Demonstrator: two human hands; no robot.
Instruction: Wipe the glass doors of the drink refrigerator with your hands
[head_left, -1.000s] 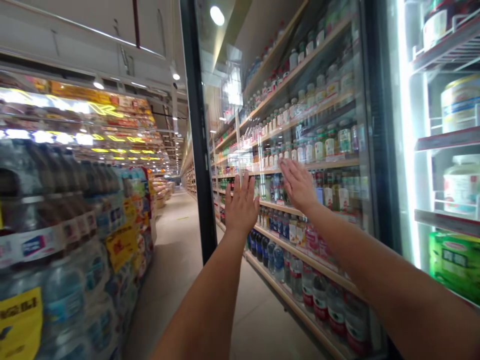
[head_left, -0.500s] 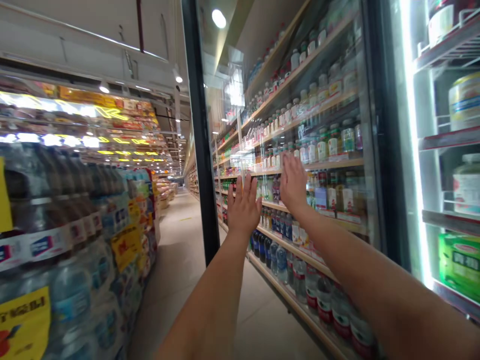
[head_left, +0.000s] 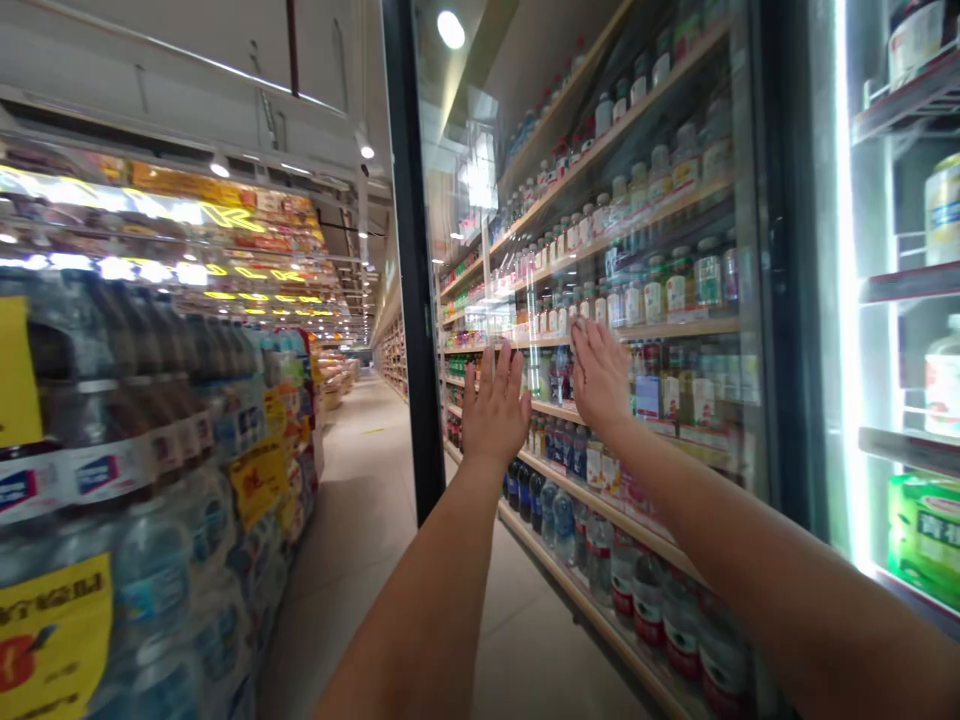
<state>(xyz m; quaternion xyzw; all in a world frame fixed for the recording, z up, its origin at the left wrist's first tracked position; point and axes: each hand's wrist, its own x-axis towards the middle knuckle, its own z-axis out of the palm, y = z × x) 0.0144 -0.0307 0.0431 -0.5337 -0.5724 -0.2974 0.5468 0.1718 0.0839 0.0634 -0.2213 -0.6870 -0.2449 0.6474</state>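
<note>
Supermarket aisle, seen from the head camera. Two hands are raised against one glass door (head_left: 600, 200) of a cooler, which stands swung out into the aisle on its black frame (head_left: 411, 260). The left hand (head_left: 495, 410) is flat, fingers spread and upright, palm on the pane. The right hand (head_left: 600, 375) lies flat just beside it, slightly higher, fingers straight and close together; neither grips anything. Through the pane show rows of bottles on wooden shelves (head_left: 637, 330), too many to count. At the far right, three lit cooler shelves (head_left: 907, 285) carry jars. Stacked water packs (head_left: 150, 540) fill the left.
</note>
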